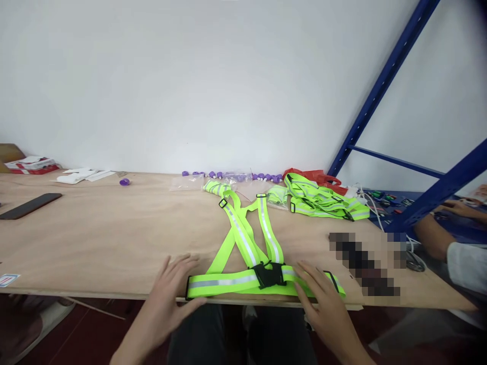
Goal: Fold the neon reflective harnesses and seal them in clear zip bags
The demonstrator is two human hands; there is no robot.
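Observation:
A neon-yellow reflective harness (224, 282) lies spread along the front edge of the table, its straps running back toward the wall. A black buckle (269, 275) joins its waist belt in the middle. Beside the belt's left end is my left hand (173, 286), fingers stretched out and thumb apart, holding nothing. My right hand (319, 294) rests at the belt's right part, its fingers extended and spread over the strap. Black sliders sit on both shoulder straps, such as the slider (223, 204) on the left one.
A heap of similar harnesses (323, 200) lies at the back right by a red bag (312, 176). Purple rolls (266, 177) and clear plastic bags (187, 182) line the wall. A blue metal frame (380, 83) stands at right, near another person's arm (433, 238). A dark phone-like slab (30, 206) lies left.

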